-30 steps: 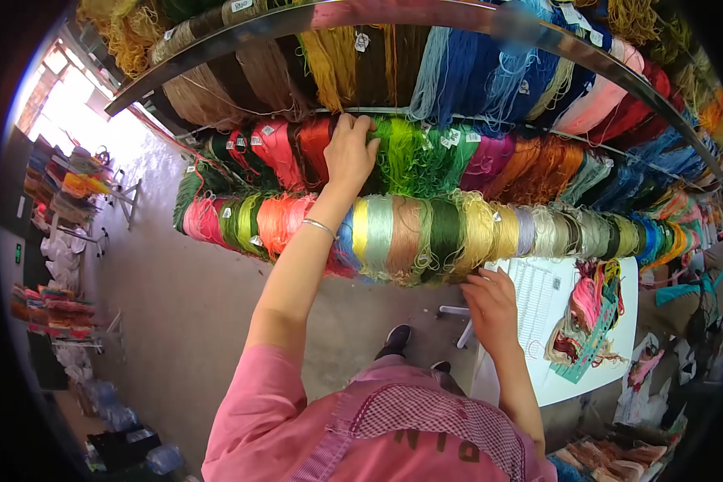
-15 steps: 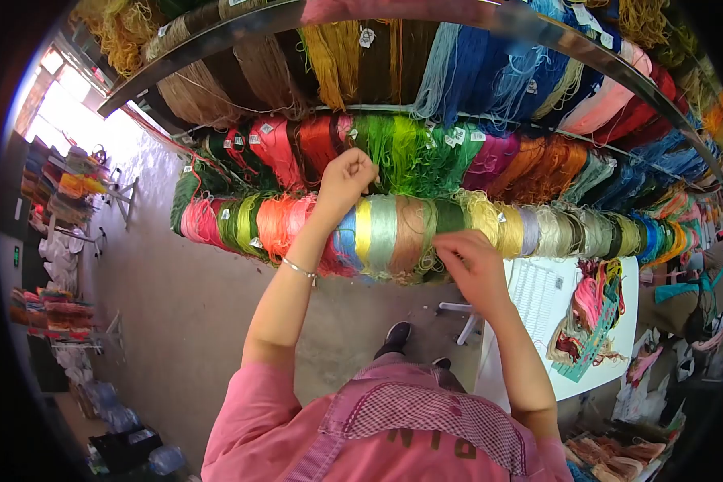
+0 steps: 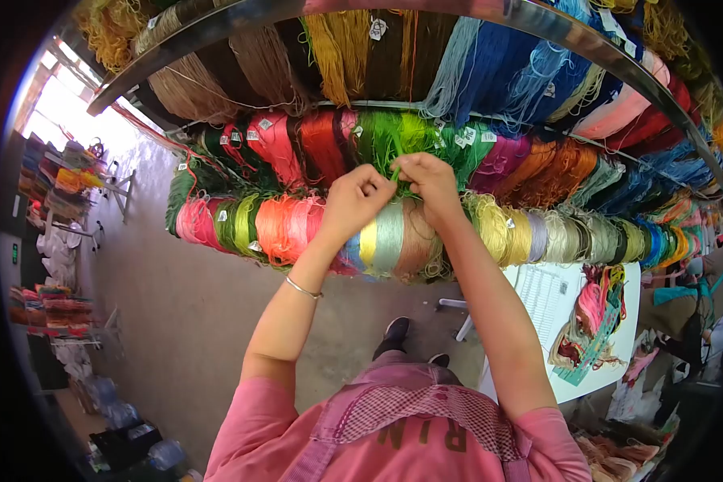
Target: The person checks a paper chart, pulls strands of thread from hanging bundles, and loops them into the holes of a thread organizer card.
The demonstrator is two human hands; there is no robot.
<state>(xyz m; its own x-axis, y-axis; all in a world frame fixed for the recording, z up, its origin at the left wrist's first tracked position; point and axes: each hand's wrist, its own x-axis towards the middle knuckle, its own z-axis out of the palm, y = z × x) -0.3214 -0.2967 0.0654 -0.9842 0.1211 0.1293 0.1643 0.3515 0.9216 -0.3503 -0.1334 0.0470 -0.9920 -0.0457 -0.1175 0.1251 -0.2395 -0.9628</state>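
My left hand (image 3: 355, 199) and my right hand (image 3: 429, 183) are close together over the hanging thread skeins. A few bright green threads (image 3: 396, 143) are pinched between my right thumb and fingers and run up to the green skeins (image 3: 416, 132) on the middle row. My left hand is closed, its fingertips almost against the right hand at the same threads; the exact grip is hidden. Just below both hands lies the front row, with a pale green skein (image 3: 389, 237), a yellow skein (image 3: 368, 243) and a brown skein (image 3: 417, 241).
A curved metal rail (image 3: 241, 26) crosses above, with brown, gold and blue skeins behind it. On the right, a white table (image 3: 622, 353) carries a printed sheet (image 3: 538, 293) and a teal card with coloured threads (image 3: 590, 333). More thread racks (image 3: 64, 189) stand at the left.
My right hand has moved up and left from the front row to the green threads. My left hand has come slightly down and right to meet it.
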